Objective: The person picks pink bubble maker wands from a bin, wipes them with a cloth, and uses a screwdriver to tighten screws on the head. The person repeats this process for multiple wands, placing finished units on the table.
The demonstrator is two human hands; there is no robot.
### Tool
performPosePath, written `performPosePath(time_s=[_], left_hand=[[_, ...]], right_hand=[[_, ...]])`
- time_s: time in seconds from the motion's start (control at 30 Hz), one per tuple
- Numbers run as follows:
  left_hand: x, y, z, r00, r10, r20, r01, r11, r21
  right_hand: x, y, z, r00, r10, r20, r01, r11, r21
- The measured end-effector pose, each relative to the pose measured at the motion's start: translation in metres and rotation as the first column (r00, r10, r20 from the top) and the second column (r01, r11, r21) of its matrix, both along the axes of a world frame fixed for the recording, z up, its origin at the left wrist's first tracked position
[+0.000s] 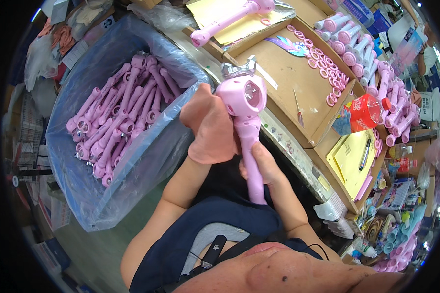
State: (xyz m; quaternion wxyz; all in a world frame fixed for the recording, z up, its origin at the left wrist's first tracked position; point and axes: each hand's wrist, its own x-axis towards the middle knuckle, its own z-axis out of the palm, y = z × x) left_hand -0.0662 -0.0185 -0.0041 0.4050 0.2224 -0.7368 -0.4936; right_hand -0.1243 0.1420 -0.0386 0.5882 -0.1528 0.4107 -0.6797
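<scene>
Pink wand [248, 131] in right hand [269, 168] points headfirst away — axis leaning slightly left

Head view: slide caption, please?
Right hand grips a pink wand, peach cloth hides the left hand, blue liner holds more wands.

Place is looking like a small-parts workshop or factory floor. Dozens of matching pink plastic wands [128, 95] are lying heaped in a large bin lined with blue plastic [97, 205]. On the worn worktop [300, 163], a cardboard tray [278, 90] is holding loose pink rings [333, 74] and a thin screwdriver [299, 115]. White-and-pink cylinders [347, 36] are lying stacked beyond. At far right a white sack [430, 105] is standing among crowded supplies.
</scene>
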Motion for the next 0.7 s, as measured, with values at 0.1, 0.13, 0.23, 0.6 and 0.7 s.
performPosePath(time_s=[0.1,0.13,0.23,0.6,0.7], left_hand=[[0.012,-0.014,0.005,0.980,0.032,0.195,0.121,0.687,-0.717],[0.013,-0.018,0.006,0.982,-0.023,0.187,0.157,0.649,-0.745],[0.010,-0.024,0.007,0.977,-0.186,0.103,0.208,0.740,-0.639],[0.016,-0.016,-0.010,0.894,0.115,0.433,0.220,0.729,-0.648],[0.015,-0.016,-0.014,0.970,-0.129,0.208,0.187,0.939,-0.290]], right_hand=[[-0.010,0.004,-0.004,0.978,0.097,0.186,-0.103,0.994,0.025],[-0.011,0.004,-0.006,0.976,0.102,0.190,-0.111,0.993,0.035],[-0.011,0.004,-0.012,0.938,0.171,0.302,-0.172,0.985,-0.023],[-0.011,0.004,-0.016,0.772,0.351,0.530,-0.254,0.935,-0.248],[-0.009,0.001,0.004,0.941,0.203,0.272,-0.149,0.967,-0.207]])
